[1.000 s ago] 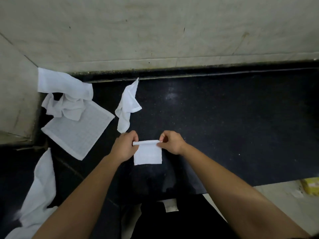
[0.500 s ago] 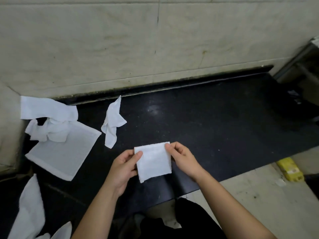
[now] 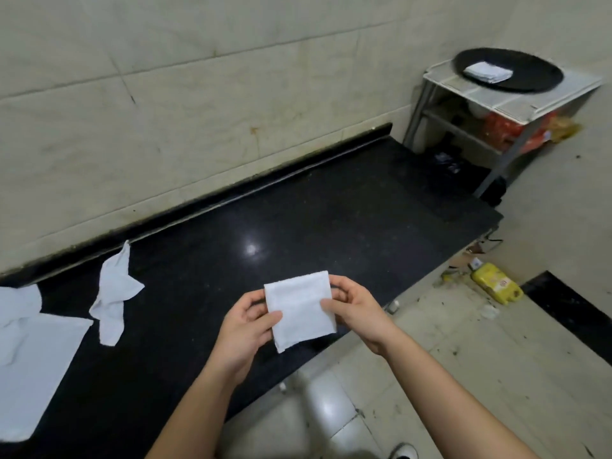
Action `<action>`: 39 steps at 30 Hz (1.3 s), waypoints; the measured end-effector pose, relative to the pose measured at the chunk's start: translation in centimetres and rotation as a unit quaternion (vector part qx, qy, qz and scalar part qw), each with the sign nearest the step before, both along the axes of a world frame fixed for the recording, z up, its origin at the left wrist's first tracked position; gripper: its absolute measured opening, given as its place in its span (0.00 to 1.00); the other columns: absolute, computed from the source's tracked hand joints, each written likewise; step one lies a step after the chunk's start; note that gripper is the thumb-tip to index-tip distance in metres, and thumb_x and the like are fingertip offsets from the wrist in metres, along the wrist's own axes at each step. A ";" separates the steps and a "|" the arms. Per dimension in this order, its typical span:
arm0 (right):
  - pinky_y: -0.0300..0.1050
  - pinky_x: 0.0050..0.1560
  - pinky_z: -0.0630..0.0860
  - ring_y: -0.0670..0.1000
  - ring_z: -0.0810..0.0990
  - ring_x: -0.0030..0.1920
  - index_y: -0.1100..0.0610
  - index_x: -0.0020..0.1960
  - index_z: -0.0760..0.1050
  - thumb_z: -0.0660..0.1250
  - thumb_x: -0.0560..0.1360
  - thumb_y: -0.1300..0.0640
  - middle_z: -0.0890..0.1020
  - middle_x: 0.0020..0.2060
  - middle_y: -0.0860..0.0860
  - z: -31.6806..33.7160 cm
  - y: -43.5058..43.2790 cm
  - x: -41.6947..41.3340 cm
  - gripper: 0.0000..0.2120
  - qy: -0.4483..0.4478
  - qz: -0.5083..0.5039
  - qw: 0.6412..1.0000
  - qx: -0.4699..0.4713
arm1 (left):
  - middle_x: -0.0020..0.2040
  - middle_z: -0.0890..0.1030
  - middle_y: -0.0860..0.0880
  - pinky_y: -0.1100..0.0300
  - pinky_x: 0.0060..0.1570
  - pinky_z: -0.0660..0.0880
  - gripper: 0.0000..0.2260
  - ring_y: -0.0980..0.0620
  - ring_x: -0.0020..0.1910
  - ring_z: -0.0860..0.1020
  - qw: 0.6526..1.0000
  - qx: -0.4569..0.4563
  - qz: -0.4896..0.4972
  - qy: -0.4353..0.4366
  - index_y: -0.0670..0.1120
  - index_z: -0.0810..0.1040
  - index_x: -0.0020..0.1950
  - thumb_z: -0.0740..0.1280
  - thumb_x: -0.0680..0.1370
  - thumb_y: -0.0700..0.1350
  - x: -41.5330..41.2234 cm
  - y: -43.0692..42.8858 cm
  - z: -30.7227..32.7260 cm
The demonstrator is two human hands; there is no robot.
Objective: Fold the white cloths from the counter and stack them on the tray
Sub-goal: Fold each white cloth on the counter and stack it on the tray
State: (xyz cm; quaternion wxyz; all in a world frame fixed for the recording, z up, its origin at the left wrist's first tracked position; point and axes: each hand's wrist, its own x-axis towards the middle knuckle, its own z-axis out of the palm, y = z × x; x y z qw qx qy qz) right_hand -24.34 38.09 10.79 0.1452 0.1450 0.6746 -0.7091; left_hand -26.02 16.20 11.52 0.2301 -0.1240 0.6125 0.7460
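Over the near edge of the black counter [image 3: 298,210]: one folded cloth [image 3: 299,309], a small neat square, lifted clear of the stone. Pinched on both sides: left hand [image 3: 246,326] with thumb laid on top and fingers underneath, right hand [image 3: 359,313] at the opposite edge, thumb on top, fingers curled behind. Judged fully folded (aligned edges, no loose flap seen).

Far right, on a white wire rack [image 3: 516,104]: round dark tray [image 3: 536,81], well apart from the counter. Already on it: one folded stack [image 3: 487,72]. Number of layers not resolvable at this range, perhaps one or two cloths.

Remaining on the counter, left end: crumpled cloth [image 3: 114,293] lying alone. Further left: flat open cloth [image 3: 36,369], with a bunched cloth [image 3: 20,303] touching its far corner. Both cut off by the frame edge, so possibly more out of sight.

Progress estimate: early to middle.
- Done: at least one cloth on the tray, one more folded and in hand.
- Left: carry this square across to the tray and set it squarely on the stack, then fold and stack at least three more.

Unrelated: yellow container [image 3: 495,286] on the floor below the counter's right end.
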 end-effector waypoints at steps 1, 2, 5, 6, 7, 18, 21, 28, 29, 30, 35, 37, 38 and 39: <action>0.54 0.55 0.81 0.55 0.84 0.55 0.53 0.65 0.75 0.66 0.78 0.67 0.86 0.53 0.54 0.5 2.2 0.5 0.18 0.014 -0.008 1.000 -0.004 | 0.55 0.84 0.42 0.51 0.51 0.81 0.16 0.44 0.54 0.83 1.000 -0.011 -0.004 0.018 0.43 0.76 0.61 0.68 0.76 0.31 0.2 2.3 0.7; 0.53 0.54 0.81 0.55 0.84 0.55 0.52 0.65 0.75 0.66 0.78 0.67 0.86 0.54 0.53 1.0 4.9 1.1 0.18 0.030 -0.016 0.999 -0.010 | 0.54 0.84 0.42 0.49 0.52 0.80 0.15 0.43 0.53 0.83 0.999 -0.022 -0.007 0.038 0.43 0.77 0.60 0.69 0.75 0.31 0.2 5.0 1.5; 0.49 0.51 0.81 0.56 0.84 0.56 0.55 0.65 0.75 0.66 0.78 0.68 0.85 0.55 0.55 2.2 11.6 2.0 0.18 0.065 -0.026 0.997 -0.033 | 0.53 0.84 0.41 0.46 0.53 0.77 0.18 0.42 0.51 0.83 0.996 -0.040 -0.017 0.083 0.44 0.78 0.59 0.74 0.70 0.36 0.4 11.3 3.7; 0.47 0.50 0.81 0.57 0.84 0.56 0.55 0.66 0.75 0.67 0.78 0.68 0.85 0.55 0.56 2.6 14.6 2.3 0.18 0.077 -0.034 0.996 -0.038 | 0.53 0.84 0.41 0.46 0.52 0.77 0.19 0.41 0.50 0.83 0.994 -0.042 -0.024 0.096 0.45 0.79 0.59 0.74 0.69 0.38 0.6 14.2 4.5; 0.47 0.50 0.81 0.58 0.84 0.56 0.56 0.66 0.75 0.67 0.78 0.68 0.85 0.55 0.57 3.0 17.8 2.8 0.18 0.091 -0.044 0.994 -0.040 | 0.53 0.84 0.40 0.46 0.51 0.77 0.20 0.41 0.50 0.83 0.993 -0.041 -0.030 0.105 0.45 0.79 0.58 0.74 0.68 0.39 0.8 17.2 5.0; 0.45 0.51 0.80 0.52 0.84 0.52 0.59 0.67 0.74 0.67 0.77 0.69 0.84 0.53 0.57 7.0 41.2 2.6 0.20 0.162 -0.145 0.975 -0.038 | 0.52 0.85 0.41 0.43 0.57 0.77 0.16 0.43 0.51 0.83 0.986 -0.001 -0.062 0.154 0.41 0.78 0.60 0.70 0.74 0.31 -1.3 41.5 8.8; 0.45 0.51 0.80 0.51 0.83 0.51 0.59 0.68 0.73 0.67 0.77 0.70 0.84 0.50 0.56 7.2 44.8 0.2 0.20 0.179 -0.160 0.970 -0.031 | 0.51 0.85 0.41 0.45 0.54 0.77 0.15 0.44 0.51 0.82 0.984 0.002 -0.065 0.169 0.41 0.78 0.59 0.70 0.74 0.31 -3.7 45.4 9.0; 0.44 0.46 0.80 0.51 0.85 0.51 0.51 0.64 0.75 0.68 0.78 0.67 0.86 0.49 0.51 8.3 55.2 -9.1 0.18 0.183 -0.202 0.962 0.011 | 0.51 0.85 0.42 0.47 0.51 0.79 0.15 0.44 0.51 0.83 0.978 0.026 -0.080 0.189 0.41 0.78 0.59 0.71 0.74 0.32 -14.5 56.5 8.4; 0.43 0.47 0.80 0.50 0.85 0.51 0.51 0.64 0.75 0.68 0.78 0.66 0.86 0.49 0.51 8.8 56.9 -10.8 0.18 0.182 -0.206 0.961 0.017 | 0.52 0.85 0.42 0.46 0.51 0.80 0.15 0.44 0.52 0.83 0.978 0.027 -0.087 0.189 0.42 0.78 0.59 0.72 0.74 0.33 -16.5 58.2 8.6; 0.43 0.48 0.80 0.50 0.85 0.52 0.52 0.65 0.75 0.68 0.78 0.67 0.86 0.49 0.51 9.3 58.4 -12.2 0.18 0.180 -0.210 0.961 0.023 | 0.52 0.85 0.42 0.45 0.52 0.80 0.15 0.43 0.52 0.83 0.977 0.027 -0.093 0.190 0.42 0.78 0.59 0.72 0.74 0.33 -18.2 59.7 9.0; 0.53 0.59 0.80 0.55 0.83 0.58 0.57 0.69 0.74 0.70 0.77 0.65 0.85 0.55 0.57 12.6 65.5 -19.5 0.21 0.189 -0.225 0.953 0.075 | 0.50 0.85 0.43 0.47 0.47 0.81 0.15 0.43 0.50 0.84 0.971 0.033 -0.108 0.209 0.44 0.78 0.59 0.73 0.74 0.34 -26.1 66.9 11.6; 0.49 0.57 0.81 0.52 0.84 0.56 0.58 0.68 0.75 0.68 0.78 0.68 0.85 0.55 0.55 13.9 67.8 -21.7 0.20 0.188 -0.232 0.952 0.065 | 0.49 0.85 0.43 0.51 0.44 0.81 0.16 0.44 0.49 0.84 0.972 0.040 -0.105 0.208 0.44 0.77 0.59 0.72 0.74 0.34 -28.4 69.5 12.6; 0.46 0.55 0.82 0.51 0.85 0.54 0.59 0.67 0.75 0.67 0.78 0.70 0.86 0.54 0.53 14.4 68.9 -22.7 0.19 0.185 -0.234 0.953 0.060 | 0.49 0.85 0.42 0.53 0.42 0.81 0.16 0.44 0.48 0.85 0.972 0.043 -0.104 0.206 0.44 0.77 0.60 0.72 0.74 0.33 -29.4 70.7 12.9; 0.45 0.53 0.82 0.50 0.85 0.53 0.59 0.66 0.76 0.66 0.78 0.71 0.86 0.53 0.52 14.7 70.0 -23.8 0.19 0.184 -0.231 0.953 0.061 | 0.49 0.85 0.42 0.54 0.41 0.81 0.16 0.44 0.48 0.85 0.973 0.042 -0.103 0.203 0.43 0.76 0.60 0.72 0.74 0.33 -30.6 72.0 13.1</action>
